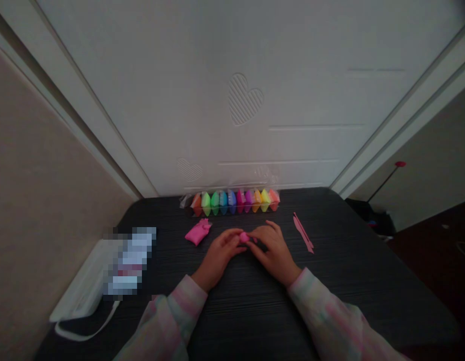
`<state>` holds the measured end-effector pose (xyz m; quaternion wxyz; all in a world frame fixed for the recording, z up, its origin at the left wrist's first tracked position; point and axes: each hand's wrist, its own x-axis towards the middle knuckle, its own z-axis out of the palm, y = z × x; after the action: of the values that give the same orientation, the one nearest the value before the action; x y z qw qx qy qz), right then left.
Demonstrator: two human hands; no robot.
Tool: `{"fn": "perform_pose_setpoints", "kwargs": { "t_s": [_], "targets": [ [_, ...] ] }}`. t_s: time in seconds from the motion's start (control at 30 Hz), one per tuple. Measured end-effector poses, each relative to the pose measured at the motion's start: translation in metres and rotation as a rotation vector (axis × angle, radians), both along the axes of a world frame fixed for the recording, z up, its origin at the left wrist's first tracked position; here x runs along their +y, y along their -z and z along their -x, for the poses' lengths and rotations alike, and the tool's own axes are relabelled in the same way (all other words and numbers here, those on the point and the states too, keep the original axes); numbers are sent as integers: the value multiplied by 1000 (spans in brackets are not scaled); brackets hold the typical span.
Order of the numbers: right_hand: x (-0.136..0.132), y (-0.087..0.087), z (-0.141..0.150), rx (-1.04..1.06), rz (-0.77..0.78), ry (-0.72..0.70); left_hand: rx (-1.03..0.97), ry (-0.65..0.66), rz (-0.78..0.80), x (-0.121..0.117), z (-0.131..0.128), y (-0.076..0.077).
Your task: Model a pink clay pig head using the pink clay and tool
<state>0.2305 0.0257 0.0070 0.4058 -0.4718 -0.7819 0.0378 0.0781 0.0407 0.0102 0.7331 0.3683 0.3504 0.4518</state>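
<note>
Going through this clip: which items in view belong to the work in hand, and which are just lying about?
In the work:
- pink lump, between left hand and right hand
- likely pink packet, coloured packets, slim pink tools

Apparently just lying about:
- white box with strap
- pixelated item

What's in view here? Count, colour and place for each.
table: one, black, foreground
lump: one, pink, centre
pouch: one, pink, left of lump
packets: at least ten, multicoloured, back row
packaging: one, clear, around packets
tools: count unclear, pink, right side
white object: one, white, left side
strap: one, white, left side
pixelated item: one, pale, left side
panel: one, white, heart motifs, behind table
stick: one, dark, red top, far right
sleeves: two, pastel, lower edge
left hand: one, bare, holding lump
right hand: one, bare, touching lump
</note>
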Motion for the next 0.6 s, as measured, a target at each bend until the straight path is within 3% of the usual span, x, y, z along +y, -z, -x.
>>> {"fn": "perform_pose_setpoints", "kwargs": {
  "t_s": [0.1,0.2,0.37,0.6],
  "targets": [
    [-2,-1,8,-49,-29,-39,-206,-4,224,0,-5,1],
    [-7,-5,18,-86,-34,-122,-261,-10,330,0,-8,4],
    [-15,-9,32,-15,-90,-101,-317,-28,299,-3,-9,5],
    [-11,-10,46,-98,-105,12,-451,131,329,-18,-22,3]
  ]
}}
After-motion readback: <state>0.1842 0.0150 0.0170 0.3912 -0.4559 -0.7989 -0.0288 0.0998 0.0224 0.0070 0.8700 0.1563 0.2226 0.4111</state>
